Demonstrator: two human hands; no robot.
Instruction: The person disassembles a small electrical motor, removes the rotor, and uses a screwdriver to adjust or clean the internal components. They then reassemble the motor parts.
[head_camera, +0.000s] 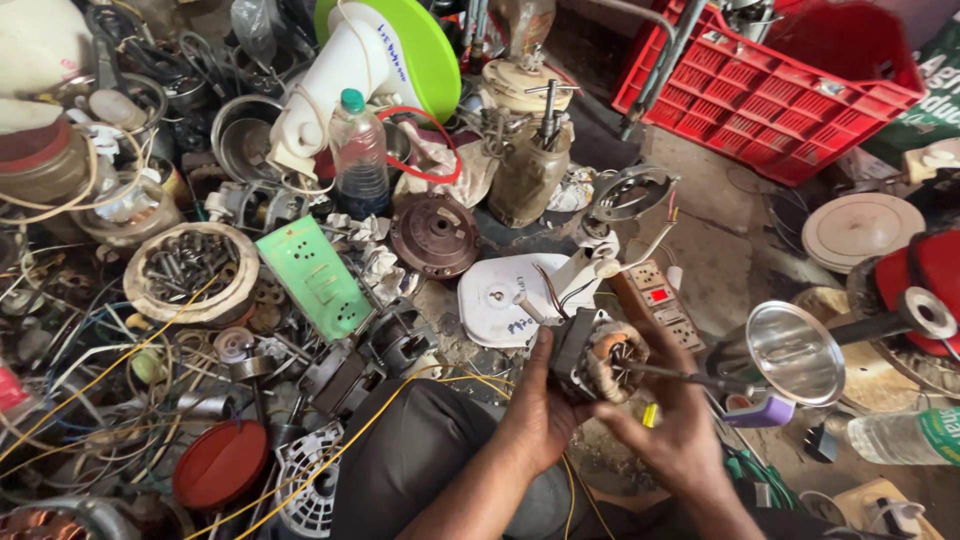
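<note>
Close above my lap, my left hand (540, 405) is wrapped around a small electric motor (590, 360), its fingers curled shut on the dark steel core, so the copper windings face my right hand (672, 425). That hand pinches a thin metal rod, a screwdriver by the look of it (690, 377), and its tip lies at the windings. I can't tell whether the tip is touching the copper or just short of it.

I judge the biggest risk to be a slip: if the tip skids off, it could scrape the enamel on the windings or jab my left palm, which sits right behind the core. My hold on the motor is 1-handed and unsupported, so a hard push could twist it out of my fingers and drop it into the clutter.

Just past the motor, thin red and black leads (548, 288) trail toward a white motor base (510, 300) on the floor; a tug could snap them. To the right a white power strip (665, 305) shows a red switch, and stray bare wire there could mean a shock. Farther off, a plastic bottle (360, 155) of dark liquid stands among loose parts, easy to knock over. Beyond it all sits a red crate (770, 90).
</note>
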